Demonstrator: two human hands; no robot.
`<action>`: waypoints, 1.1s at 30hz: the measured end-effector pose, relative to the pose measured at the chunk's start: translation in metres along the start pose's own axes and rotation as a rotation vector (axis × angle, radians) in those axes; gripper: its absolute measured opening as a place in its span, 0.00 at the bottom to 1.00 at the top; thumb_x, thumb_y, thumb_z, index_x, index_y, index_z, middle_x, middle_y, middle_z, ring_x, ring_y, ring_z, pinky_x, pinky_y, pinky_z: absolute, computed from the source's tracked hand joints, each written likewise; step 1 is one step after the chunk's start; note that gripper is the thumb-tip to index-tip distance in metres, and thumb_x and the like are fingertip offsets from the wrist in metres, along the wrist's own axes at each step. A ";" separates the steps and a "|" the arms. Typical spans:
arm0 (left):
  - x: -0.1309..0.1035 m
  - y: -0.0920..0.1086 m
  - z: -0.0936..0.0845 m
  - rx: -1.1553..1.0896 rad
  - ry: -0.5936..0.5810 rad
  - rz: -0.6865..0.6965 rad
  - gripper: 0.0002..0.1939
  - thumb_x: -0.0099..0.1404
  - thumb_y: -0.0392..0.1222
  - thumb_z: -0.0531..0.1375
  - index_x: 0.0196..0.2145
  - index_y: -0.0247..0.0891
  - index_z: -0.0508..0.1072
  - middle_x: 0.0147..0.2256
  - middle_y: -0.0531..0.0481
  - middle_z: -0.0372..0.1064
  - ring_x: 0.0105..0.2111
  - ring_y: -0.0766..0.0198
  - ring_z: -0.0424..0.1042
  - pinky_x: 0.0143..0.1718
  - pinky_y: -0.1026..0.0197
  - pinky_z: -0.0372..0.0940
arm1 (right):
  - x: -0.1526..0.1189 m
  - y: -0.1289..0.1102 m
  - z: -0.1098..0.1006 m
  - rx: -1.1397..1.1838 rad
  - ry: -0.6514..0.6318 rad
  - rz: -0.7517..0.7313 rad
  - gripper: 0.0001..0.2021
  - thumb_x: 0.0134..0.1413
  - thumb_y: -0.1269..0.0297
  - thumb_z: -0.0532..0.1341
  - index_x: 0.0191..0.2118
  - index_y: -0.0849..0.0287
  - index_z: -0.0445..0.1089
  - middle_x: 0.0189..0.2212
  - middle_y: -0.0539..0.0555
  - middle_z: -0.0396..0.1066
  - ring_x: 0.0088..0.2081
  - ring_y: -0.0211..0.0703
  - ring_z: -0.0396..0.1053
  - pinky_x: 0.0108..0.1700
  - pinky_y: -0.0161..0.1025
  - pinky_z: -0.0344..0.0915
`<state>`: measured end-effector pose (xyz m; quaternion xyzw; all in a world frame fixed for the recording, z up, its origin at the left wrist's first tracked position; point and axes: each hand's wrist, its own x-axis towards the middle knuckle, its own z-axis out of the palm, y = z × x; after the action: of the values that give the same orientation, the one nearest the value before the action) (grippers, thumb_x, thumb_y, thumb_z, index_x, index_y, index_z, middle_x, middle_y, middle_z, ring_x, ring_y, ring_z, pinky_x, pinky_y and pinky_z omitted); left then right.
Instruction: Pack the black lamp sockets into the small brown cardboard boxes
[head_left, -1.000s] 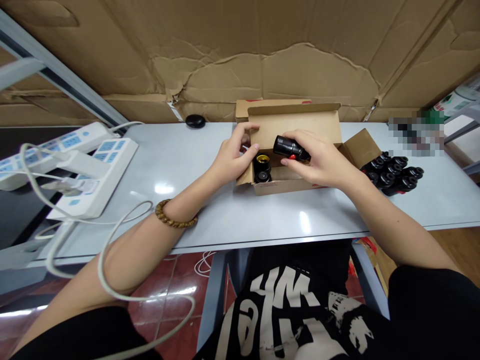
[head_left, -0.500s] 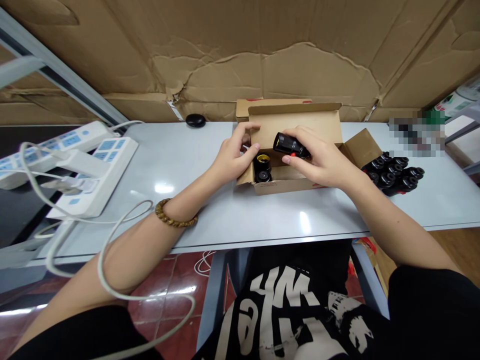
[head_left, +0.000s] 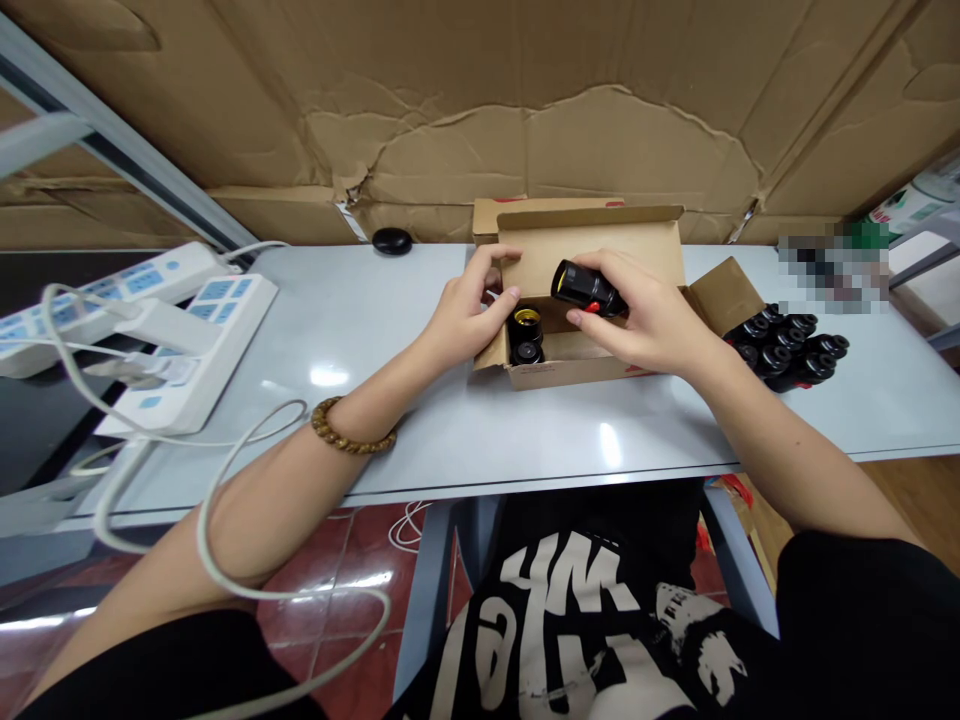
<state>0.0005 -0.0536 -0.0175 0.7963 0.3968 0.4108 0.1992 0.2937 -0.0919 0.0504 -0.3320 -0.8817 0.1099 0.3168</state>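
An open cardboard box lies on the table, its lid tipped back. My left hand grips the box's left end, thumb on the inner side and fingers behind the flap. At that end two black flashlights stand inside, one showing a yellow ring. Above the box, my right hand holds another black flashlight between thumb and fingers. It is tilted with its wide end toward the left, and a red button shows on its side. Several more black flashlights stand grouped right of the box.
White power strips with plugs and cables lie at the left, and one loose cable crosses my left forearm. A round black object sits at the back edge. Behind the table rises a cardboard wall.
The flashlight in my right hand has shifted slightly right and turned a little, so more of its red button shows. My left hand and the box keep their place.
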 end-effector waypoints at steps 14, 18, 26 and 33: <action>0.000 0.001 0.000 -0.015 -0.001 0.004 0.25 0.83 0.60 0.62 0.70 0.49 0.69 0.44 0.48 0.84 0.42 0.52 0.84 0.50 0.46 0.81 | -0.002 0.002 -0.001 0.060 0.027 -0.043 0.28 0.80 0.36 0.58 0.66 0.53 0.75 0.57 0.63 0.80 0.58 0.64 0.78 0.67 0.67 0.76; 0.000 0.002 0.000 -0.030 -0.002 0.001 0.25 0.83 0.61 0.62 0.69 0.50 0.69 0.45 0.48 0.84 0.41 0.52 0.84 0.50 0.46 0.81 | -0.001 0.004 -0.001 0.086 -0.006 -0.018 0.28 0.81 0.35 0.57 0.64 0.53 0.75 0.56 0.62 0.80 0.59 0.66 0.77 0.68 0.67 0.75; 0.000 0.005 0.000 -0.035 -0.006 -0.036 0.25 0.81 0.57 0.62 0.70 0.49 0.69 0.45 0.47 0.85 0.42 0.51 0.84 0.50 0.46 0.80 | -0.001 -0.003 -0.004 0.166 -0.111 0.112 0.26 0.76 0.48 0.63 0.70 0.53 0.66 0.61 0.64 0.76 0.61 0.63 0.77 0.65 0.62 0.77; 0.000 0.005 0.000 -0.024 -0.008 -0.040 0.25 0.81 0.56 0.62 0.70 0.48 0.69 0.48 0.45 0.85 0.43 0.50 0.84 0.51 0.45 0.81 | 0.002 -0.005 -0.017 0.094 -0.052 0.096 0.22 0.68 0.51 0.72 0.62 0.50 0.75 0.54 0.59 0.79 0.56 0.62 0.78 0.61 0.61 0.80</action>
<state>0.0029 -0.0562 -0.0142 0.7875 0.4066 0.4082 0.2186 0.3011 -0.0946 0.0661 -0.3555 -0.8666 0.1749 0.3034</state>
